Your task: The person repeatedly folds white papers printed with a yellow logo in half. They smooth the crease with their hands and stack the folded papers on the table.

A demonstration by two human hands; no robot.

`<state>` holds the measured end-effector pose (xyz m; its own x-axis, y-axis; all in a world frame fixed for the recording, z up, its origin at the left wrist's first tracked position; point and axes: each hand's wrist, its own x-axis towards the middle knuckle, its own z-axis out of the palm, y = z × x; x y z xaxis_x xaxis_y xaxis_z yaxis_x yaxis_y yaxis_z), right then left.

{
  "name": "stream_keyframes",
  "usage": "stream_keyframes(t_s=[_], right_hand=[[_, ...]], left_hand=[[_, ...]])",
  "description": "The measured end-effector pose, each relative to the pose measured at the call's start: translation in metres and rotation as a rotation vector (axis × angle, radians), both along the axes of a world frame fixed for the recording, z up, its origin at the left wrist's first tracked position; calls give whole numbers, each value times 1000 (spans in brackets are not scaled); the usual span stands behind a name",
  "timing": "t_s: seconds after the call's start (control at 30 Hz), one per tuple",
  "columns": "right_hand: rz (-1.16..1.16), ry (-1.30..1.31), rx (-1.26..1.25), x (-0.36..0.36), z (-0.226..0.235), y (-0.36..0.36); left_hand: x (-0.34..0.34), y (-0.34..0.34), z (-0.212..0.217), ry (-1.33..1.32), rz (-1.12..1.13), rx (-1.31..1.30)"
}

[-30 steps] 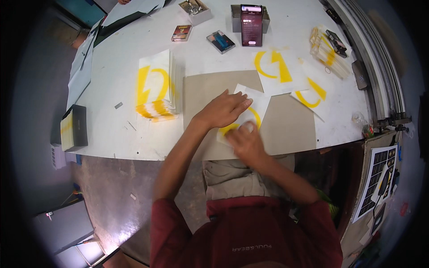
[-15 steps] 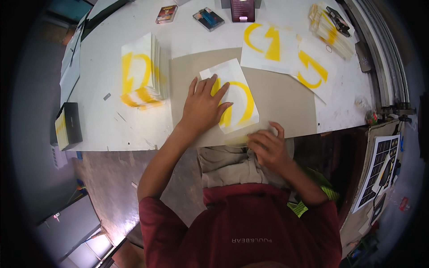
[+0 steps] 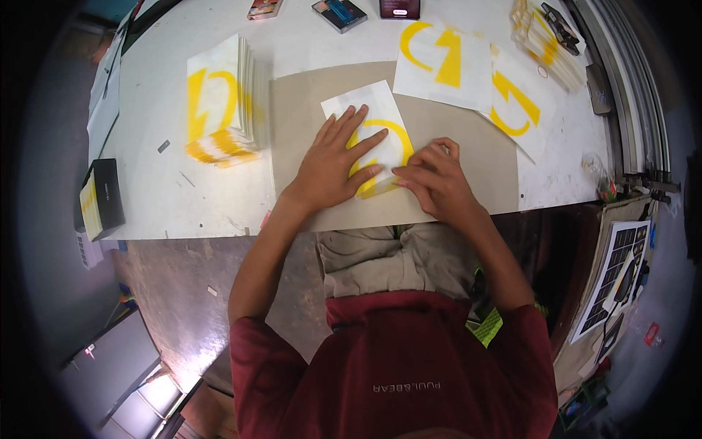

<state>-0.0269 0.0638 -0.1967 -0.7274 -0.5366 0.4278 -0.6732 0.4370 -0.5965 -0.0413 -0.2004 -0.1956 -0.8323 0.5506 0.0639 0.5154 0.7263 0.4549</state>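
A folded white paper piece with a yellow curved print [image 3: 395, 136] lies tilted on a beige board [image 3: 468, 175] at the front of the table. My left hand [image 3: 330, 162] presses flat on its left part with the fingers spread, hiding some of the print. At its lower right corner, my right hand [image 3: 437, 179] is closed, thumb and fingertips on the paper's edge. The lower end of the paper is folded up along a yellow-tinted strip near both hands.
A tall stack of matching printed papers [image 3: 219, 95] stands to the left. Loose printed sheets [image 3: 446, 66] overlap the board's far right. Behind them lies a banded bundle [image 3: 545, 47]. A dark box [image 3: 108, 194] sits at the left edge; a blue-and-black flat case [image 3: 340, 13] lies at the back.
My right hand has moved up from the table's front edge onto the paper's lower right corner. The loose lower flap now lies folded upward. My left hand stays flat on the paper.
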Motion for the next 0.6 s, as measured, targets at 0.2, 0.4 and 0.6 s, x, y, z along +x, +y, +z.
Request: stream_keyframes(t_s=[0.2, 0.4, 0.6], right_hand=[[-81, 49, 64, -2, -10, -7], [-410, 52, 154, 11, -10, 65], [-665, -53, -64, 73, -10, 15]], left_hand=[[-4, -5, 8, -79, -72, 9], [6, -1, 7, 1, -15, -44], [12, 6, 1, 108, 93, -90]])
